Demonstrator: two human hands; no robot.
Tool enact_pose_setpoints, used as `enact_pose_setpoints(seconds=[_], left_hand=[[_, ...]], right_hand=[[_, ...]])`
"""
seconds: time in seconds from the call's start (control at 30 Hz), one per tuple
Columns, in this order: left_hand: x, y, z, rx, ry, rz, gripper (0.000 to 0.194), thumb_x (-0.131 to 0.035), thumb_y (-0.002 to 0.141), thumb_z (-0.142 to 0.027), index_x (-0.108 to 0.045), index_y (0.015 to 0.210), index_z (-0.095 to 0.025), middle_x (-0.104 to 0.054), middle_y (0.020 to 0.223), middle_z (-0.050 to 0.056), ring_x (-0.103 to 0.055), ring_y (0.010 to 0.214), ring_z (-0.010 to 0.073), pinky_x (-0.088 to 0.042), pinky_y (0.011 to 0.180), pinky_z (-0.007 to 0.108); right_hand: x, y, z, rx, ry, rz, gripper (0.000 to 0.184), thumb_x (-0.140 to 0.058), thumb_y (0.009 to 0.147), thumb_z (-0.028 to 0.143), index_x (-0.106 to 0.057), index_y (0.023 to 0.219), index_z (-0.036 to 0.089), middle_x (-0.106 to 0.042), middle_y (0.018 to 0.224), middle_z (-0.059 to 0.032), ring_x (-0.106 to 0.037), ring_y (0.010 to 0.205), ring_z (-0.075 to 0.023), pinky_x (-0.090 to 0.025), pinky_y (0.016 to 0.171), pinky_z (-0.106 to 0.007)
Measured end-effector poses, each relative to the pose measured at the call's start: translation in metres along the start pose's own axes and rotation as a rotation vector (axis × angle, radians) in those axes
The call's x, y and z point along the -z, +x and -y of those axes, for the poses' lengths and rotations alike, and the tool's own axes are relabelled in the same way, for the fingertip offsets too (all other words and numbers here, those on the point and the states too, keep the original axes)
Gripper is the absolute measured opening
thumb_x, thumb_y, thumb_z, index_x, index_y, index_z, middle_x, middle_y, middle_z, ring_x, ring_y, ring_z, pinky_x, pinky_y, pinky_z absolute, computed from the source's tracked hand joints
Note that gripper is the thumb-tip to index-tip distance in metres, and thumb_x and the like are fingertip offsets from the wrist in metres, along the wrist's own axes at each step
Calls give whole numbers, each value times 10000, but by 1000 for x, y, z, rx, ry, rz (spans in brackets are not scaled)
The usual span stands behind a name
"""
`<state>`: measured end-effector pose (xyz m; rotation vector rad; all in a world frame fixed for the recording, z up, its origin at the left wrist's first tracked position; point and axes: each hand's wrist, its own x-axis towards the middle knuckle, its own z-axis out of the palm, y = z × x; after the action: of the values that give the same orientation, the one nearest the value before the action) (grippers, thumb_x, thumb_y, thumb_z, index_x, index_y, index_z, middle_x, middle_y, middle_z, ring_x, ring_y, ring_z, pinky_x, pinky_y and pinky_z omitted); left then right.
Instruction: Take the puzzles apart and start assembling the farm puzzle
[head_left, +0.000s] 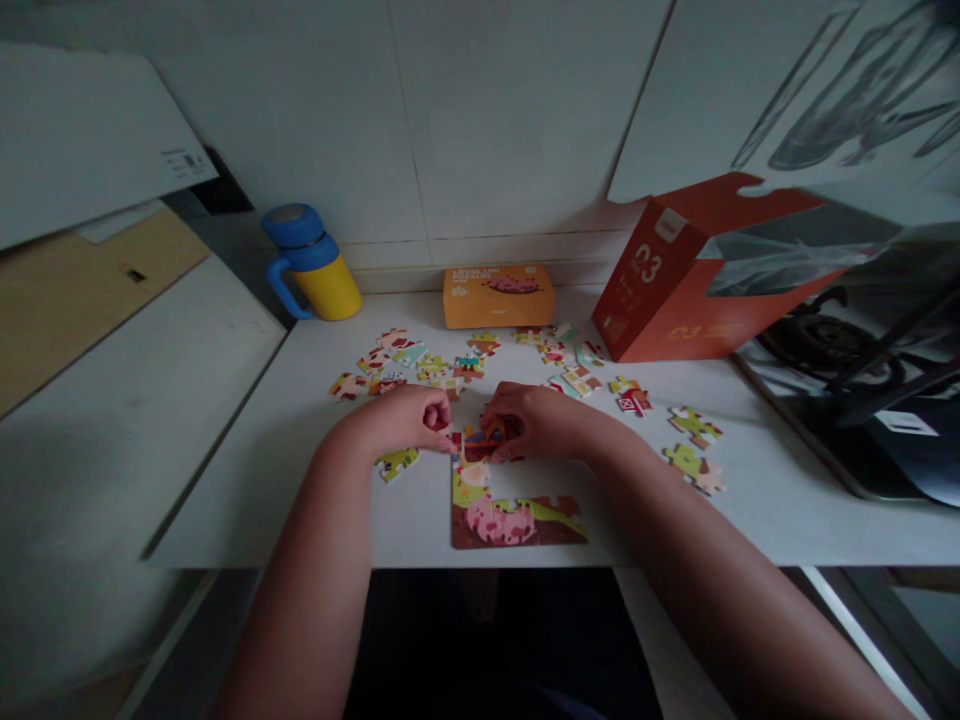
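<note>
A partly joined jigsaw (pixel 517 520) with a pink pig picture lies near the white table's (pixel 300 500) front edge. My left hand (pixel 409 418) rests at its upper left corner, fingers curled in a pinch on a small puzzle piece. My right hand (pixel 532 420) presses closed fingers on pieces at the jigsaw's top edge. A green loose piece (pixel 396 462) lies just below my left wrist. Several loose pieces (pixel 420 365) are scattered behind my hands.
A yellow mug with a blue lid (pixel 311 265) stands at the back left. A small orange box (pixel 499 296) sits at the back centre, a large orange box (pixel 697 275) at the back right. More pieces (pixel 694 445) lie right. A gas stove (pixel 862 400) borders the table's right.
</note>
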<state>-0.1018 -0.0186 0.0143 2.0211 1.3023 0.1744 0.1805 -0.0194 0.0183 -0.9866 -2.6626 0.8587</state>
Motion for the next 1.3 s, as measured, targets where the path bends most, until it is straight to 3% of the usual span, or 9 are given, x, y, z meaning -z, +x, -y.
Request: enact_pose_setpoints(seconds=[0.23,0.5,0.67,0.77,0.87,1.07,1.2,1.3], left_hand=[[1,-5,11,-6,6,7,246,-806,729,-359,-679,925,-284,-648,759,-33,-579,662,165,-393,578,271],[9,-6,38,89,21,-149,235,-751,744,-355,-673,947,-266,-641,708,-43,-555,580,155,-371,549,277],[13,-8,34,74,13,-232,334,-732,774,-348,-651,1091,-283,-640,724,-42,-571,593,162,-358,541,280],[14,-6,20,79,-40,-326,253,-665,855,-380,-618,1079,-272,-626,691,-46,-588,587,166,-362,544,283],[18,-4,6,109,44,-489,177,-600,927,-421,-630,974,-253,-617,661,-35,-553,562,161,-341,559,293],[30,-6,3,357,231,-882,429,-486,1005,-557,-675,814,-221,-722,799,79,-598,720,220,-321,635,333],[34,-6,9,487,224,-925,505,-422,1021,-566,-680,773,-210,-763,875,146,-639,812,272,-352,679,357],[36,-5,15,519,79,-973,662,-273,1051,-611,-712,758,-211,-783,902,152,-669,858,291,-415,733,366]], right_hand=[[1,1,0,7,20,0,401,-875,810,465,-783,1142,262,-684,1120,-57,-645,904,-198,-452,765,-289],[0,1,-2,5,33,4,395,-869,816,431,-785,1167,268,-688,1137,-69,-648,915,-207,-466,785,-300],[-1,1,-3,16,1,-1,359,-844,844,434,-779,1152,260,-699,1133,-70,-658,932,-213,-467,797,-302],[-2,3,-2,15,-23,-89,241,-743,938,407,-779,1103,236,-723,1083,-68,-653,913,-198,-451,786,-291],[-1,3,-2,-80,-85,-221,218,-624,1007,366,-775,1010,208,-727,951,-63,-612,773,-170,-410,703,-290],[1,3,-8,-153,-145,-299,248,-556,1013,343,-752,945,208,-725,870,-63,-589,715,-178,-371,667,-313],[0,4,-11,-201,-157,-294,239,-564,1004,349,-751,951,210,-740,852,-60,-593,699,-176,-351,643,-310],[0,4,-11,-230,-174,-299,251,-555,1010,354,-754,956,209,-750,838,-57,-604,683,-169,-343,632,-304]])
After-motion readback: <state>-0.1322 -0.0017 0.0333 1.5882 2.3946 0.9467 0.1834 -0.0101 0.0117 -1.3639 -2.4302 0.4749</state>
